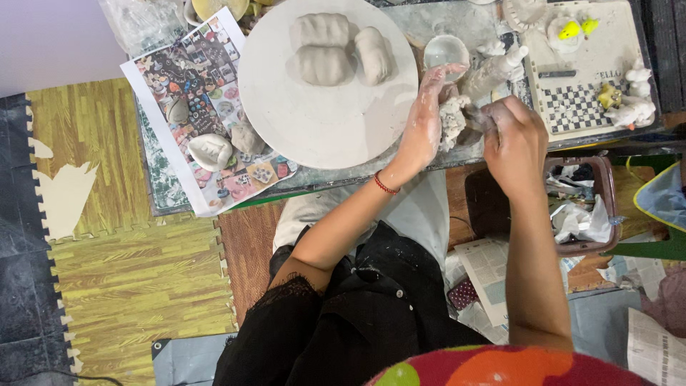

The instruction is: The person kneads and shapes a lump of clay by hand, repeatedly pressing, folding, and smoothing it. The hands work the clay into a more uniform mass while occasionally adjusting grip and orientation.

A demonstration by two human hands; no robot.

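Two hands work one rough grey clay lump [451, 121] at the near edge of the bench [457, 28], just right of the round white board [321, 121]; left hand [423, 121] cups the lump with fingers spread open; right hand [513, 139] is closed in a fist grip beside it, contents hidden; best practice, as judged: support underneath, press lightly, keep clear of the small clay figure [494, 70] close behind.

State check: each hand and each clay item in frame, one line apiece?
Left hand: clay-smeared, fingers extended, resting against the rough grey clay lump.
Right hand: closed, at the lump's other side.
Round white board: flat on the table, bearing three smooth grey clay pieces.
Brown basket: holding crumpled paper.
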